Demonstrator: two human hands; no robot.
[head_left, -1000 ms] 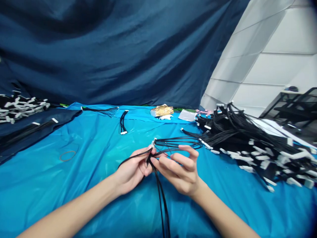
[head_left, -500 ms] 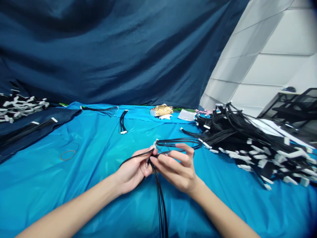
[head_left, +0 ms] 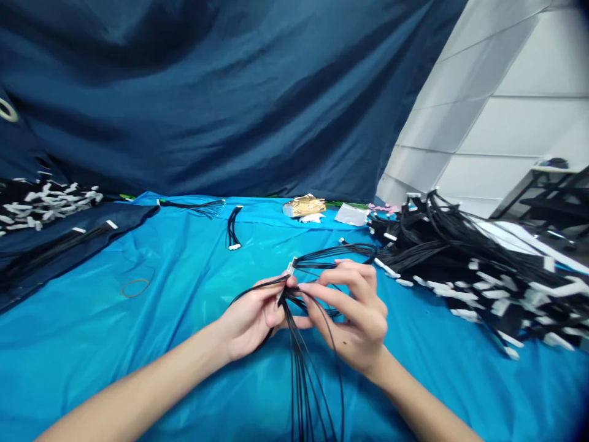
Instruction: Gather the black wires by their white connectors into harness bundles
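In the middle of the head view, my left hand (head_left: 257,313) is closed around a black wire harness (head_left: 299,368) near its white connector (head_left: 291,266). Some wires loop away to the right, some pass over the left hand, and others hang toward me in a loose fan. My right hand (head_left: 352,310) pinches a thin black wire of the same harness between thumb and index finger, just right of the connector. Its other fingers are bent and lifted. A second white connector end shows partly between the left fingers; the rest of it is hidden.
A large heap of black harnesses with white connectors (head_left: 460,270) lies at right, another pile (head_left: 50,202) at far left. Two single harnesses (head_left: 234,228) (head_left: 193,207) rest at the back, near a gold packet (head_left: 304,207). A rubber band (head_left: 135,288) lies on the blue sheet (head_left: 184,264).
My right hand has moved slightly right, away from the left, drawing a wire out. The hanging wires have spread apart. The left hand keeps its hold; the whole view has shifted a little.
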